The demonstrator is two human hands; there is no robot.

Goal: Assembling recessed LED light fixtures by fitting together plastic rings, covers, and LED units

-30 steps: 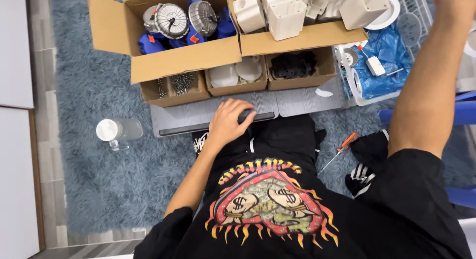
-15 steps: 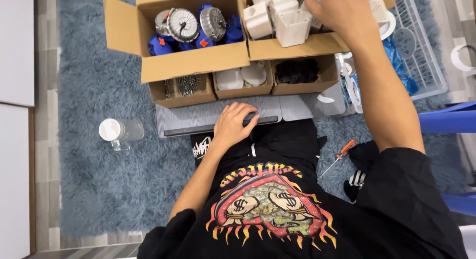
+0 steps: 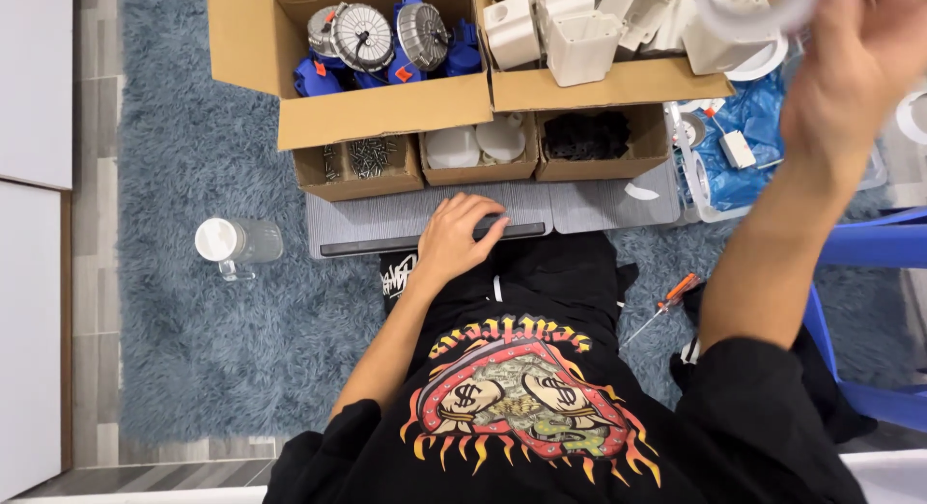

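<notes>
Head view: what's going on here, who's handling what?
A person sits on a blue shag rug facing open cardboard boxes. The left hand rests flat on a grey ridged board at their lap. The right hand, raised near the camera and blurred, grips a white plastic ring over the box of white plastic parts. An orange-handled screwdriver lies beside their leg.

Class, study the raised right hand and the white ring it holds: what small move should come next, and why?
Probably lower the right hand with the white ring toward the grey tray, since the left hand already rests there and the ring hangs high above the boxes.
</notes>
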